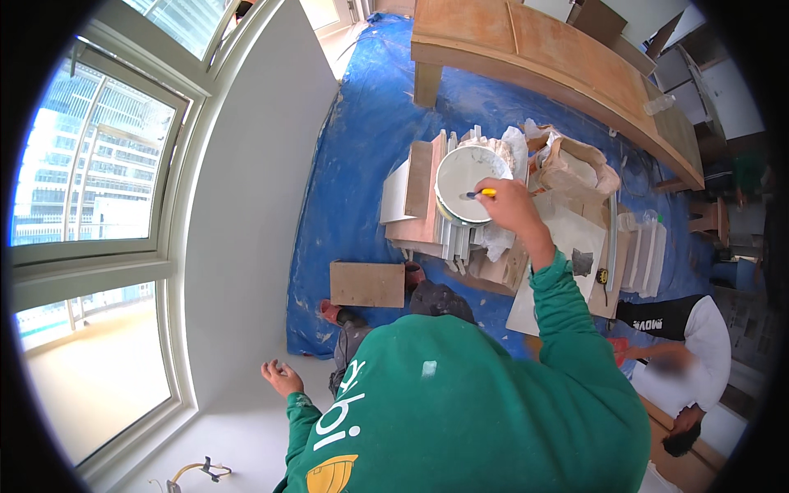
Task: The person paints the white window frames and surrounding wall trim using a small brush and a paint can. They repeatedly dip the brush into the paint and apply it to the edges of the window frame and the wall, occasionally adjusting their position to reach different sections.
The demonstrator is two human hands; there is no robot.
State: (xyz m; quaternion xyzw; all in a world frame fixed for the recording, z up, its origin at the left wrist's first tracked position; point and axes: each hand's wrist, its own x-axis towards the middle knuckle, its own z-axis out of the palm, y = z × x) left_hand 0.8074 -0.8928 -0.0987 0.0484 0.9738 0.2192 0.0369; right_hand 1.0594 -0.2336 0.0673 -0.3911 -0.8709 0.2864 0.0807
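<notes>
My right hand is closed round a small yellow-handled tool. Its dark end reaches over the mouth of a round white bucket, and I cannot make out the tool's exact kind. Pale, smooth material fills the inside of the bucket. Off to the left, beside the white wall, my left hand is empty, its fingers loosely bent and slightly apart. Both arms wear green sleeves.
Boards and pale strips crowd round the bucket. An open paper sack stands right of it. A brown box rests on the blue sheet. Beyond is a long wooden bench. Another person is at the right.
</notes>
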